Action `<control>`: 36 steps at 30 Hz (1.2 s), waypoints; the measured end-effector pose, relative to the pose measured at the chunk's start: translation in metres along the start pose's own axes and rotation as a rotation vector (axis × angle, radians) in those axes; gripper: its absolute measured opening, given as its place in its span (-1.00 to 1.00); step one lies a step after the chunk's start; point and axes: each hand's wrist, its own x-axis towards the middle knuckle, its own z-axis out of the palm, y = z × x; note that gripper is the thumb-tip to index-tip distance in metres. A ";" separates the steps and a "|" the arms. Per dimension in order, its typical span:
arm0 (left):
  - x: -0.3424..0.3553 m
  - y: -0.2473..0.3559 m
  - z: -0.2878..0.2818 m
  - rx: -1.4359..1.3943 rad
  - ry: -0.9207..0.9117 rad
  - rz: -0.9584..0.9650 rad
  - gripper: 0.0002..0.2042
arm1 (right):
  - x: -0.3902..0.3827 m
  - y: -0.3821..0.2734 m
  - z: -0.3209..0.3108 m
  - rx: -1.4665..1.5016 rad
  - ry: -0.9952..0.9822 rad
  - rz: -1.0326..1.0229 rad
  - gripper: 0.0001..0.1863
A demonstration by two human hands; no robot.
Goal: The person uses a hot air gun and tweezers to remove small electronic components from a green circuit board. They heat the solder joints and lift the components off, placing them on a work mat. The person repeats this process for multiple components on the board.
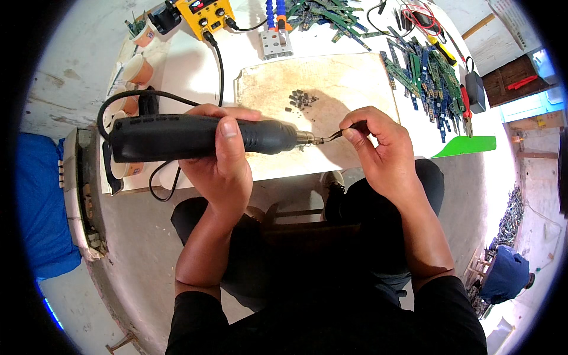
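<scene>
My left hand (219, 160) grips a black hot-air gun (151, 137) held level, its metal nozzle (305, 138) pointing right. My right hand (376, 145) pinches dark tweezers (338, 134), whose tips are right at the nozzle's mouth; something small and dark sits there, too small to make out. Below the nozzle and tweezers lies a stained tan mat (260, 77), with a scatter of small dark chips (299, 100) on it, a little above the nozzle.
Piles of green circuit strips (426, 77) lie right and back. A yellow station (207, 15) with cables, a grey fixture (275, 44), paper cups (137, 70), red-handled pliers (466, 103) and a green board (461, 145) are around the table (177, 65). A person in blue (503, 272) is at far right.
</scene>
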 end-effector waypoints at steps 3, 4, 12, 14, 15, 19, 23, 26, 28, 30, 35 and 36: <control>0.000 0.001 0.001 0.027 -0.002 0.004 -0.82 | 0.000 0.000 -0.001 -0.008 -0.005 0.001 -0.91; 0.000 0.000 0.001 0.020 -0.005 0.005 -0.82 | 0.000 0.000 -0.001 -0.008 -0.007 0.003 -0.91; -0.001 -0.002 0.001 0.010 -0.005 0.000 -0.82 | -0.001 0.001 0.000 0.005 -0.006 0.055 -0.91; 0.000 -0.002 0.001 -0.015 -0.008 -0.003 -0.82 | -0.001 0.001 0.000 0.002 -0.006 0.032 -0.91; 0.000 -0.002 0.001 -0.027 -0.009 -0.004 -0.82 | -0.001 0.002 0.000 -0.001 -0.003 0.034 -0.91; -0.001 -0.002 0.001 -0.003 -0.004 -0.007 -0.81 | -0.001 0.002 0.001 0.002 -0.006 0.060 -0.90; -0.001 -0.002 0.001 -0.019 -0.004 -0.017 -0.80 | 0.000 -0.001 -0.001 -0.015 -0.012 0.054 -0.90; 0.000 -0.001 0.001 -0.017 -0.003 -0.009 -0.81 | -0.001 0.001 0.001 0.005 0.004 0.064 -0.91; 0.000 -0.001 0.001 -0.008 -0.005 -0.002 -0.82 | -0.001 0.001 0.001 0.003 0.004 0.044 -0.91; 0.000 -0.002 0.000 0.010 -0.012 0.004 -0.82 | -0.001 0.002 0.001 -0.001 0.004 0.039 -0.91; 0.000 0.000 0.000 -0.012 -0.007 0.007 -0.82 | -0.001 0.002 0.001 -0.006 0.001 0.044 -0.91; 0.000 0.000 0.000 -0.011 -0.010 0.011 -0.82 | -0.001 0.001 0.000 -0.009 0.002 0.042 -0.91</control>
